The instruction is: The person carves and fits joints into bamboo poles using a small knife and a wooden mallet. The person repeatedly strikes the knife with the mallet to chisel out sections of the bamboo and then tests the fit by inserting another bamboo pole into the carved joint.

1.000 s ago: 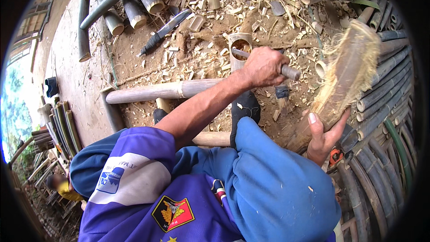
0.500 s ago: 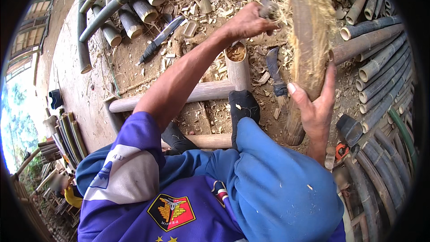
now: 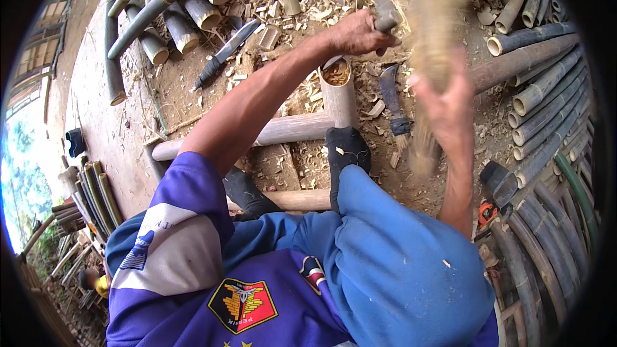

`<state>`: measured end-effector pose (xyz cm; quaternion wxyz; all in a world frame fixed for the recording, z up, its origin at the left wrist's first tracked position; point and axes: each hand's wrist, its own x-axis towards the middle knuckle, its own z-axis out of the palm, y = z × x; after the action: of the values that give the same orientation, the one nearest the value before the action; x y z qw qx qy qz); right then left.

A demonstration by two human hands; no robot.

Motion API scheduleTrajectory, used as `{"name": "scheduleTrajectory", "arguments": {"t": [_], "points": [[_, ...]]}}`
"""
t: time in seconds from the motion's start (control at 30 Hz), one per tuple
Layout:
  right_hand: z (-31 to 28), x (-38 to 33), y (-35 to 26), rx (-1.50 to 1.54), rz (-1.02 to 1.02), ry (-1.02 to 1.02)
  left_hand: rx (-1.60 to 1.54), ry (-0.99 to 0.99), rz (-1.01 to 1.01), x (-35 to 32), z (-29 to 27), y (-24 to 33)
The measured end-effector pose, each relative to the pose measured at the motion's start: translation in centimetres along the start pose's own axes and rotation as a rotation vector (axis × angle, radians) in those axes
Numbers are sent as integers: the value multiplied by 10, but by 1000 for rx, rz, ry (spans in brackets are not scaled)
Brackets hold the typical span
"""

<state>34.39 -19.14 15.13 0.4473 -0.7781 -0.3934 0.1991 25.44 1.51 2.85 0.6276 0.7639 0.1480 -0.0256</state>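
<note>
My left hand (image 3: 363, 33) is closed around a grey, blunt-ended tool (image 3: 385, 14), which looks like a chisel. Its lower part is mostly hidden by the hand, just beyond an upright bamboo post (image 3: 340, 103). Shavings lie in an opening at the post's top, with a bit of blade-like metal at its rim. My right hand (image 3: 445, 106) grips a thick, frayed wooden club (image 3: 437, 19), smeared by motion and held upright to the right of the tool. A horizontal bamboo rail (image 3: 295, 130) joins the post, and my black-covered foot (image 3: 348, 154) rests against the post.
A curved blade (image 3: 390, 93) with a wrapped handle lies right of the post. A black-handled knife (image 3: 226, 54) lies to the left among chips. Dark bamboo poles (image 3: 170, 22) are stacked far left, more cut poles (image 3: 546, 109) along the right. An orange object (image 3: 486, 213) sits near them.
The club and my right hand have moved away from my body and now blur. My left hand has shifted slightly, and more of the tool's grey end shows.
</note>
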Motion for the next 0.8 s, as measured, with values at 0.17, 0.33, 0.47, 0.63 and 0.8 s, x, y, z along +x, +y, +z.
{"name": "scheduleTrajectory", "arguments": {"t": [0.17, 0.33, 0.47, 0.63, 0.8], "points": [[-8, -5, -20, 133, -38, -126, -212, -47, 151, -30, 6, -8], [13, -19, -38, -39, -235, -124, -76, 114, 363, -56, -2, -18], [19, -19, -39, -339, -96, -396, -132, 389, 301, -75, 33, 1], [-6, -46, -43, 51, -141, -191, 422, 606, 496, -85, 123, 14], [2, -74, -42, -101, -122, -149, 277, 741, 284, -88, 114, -1]]}}
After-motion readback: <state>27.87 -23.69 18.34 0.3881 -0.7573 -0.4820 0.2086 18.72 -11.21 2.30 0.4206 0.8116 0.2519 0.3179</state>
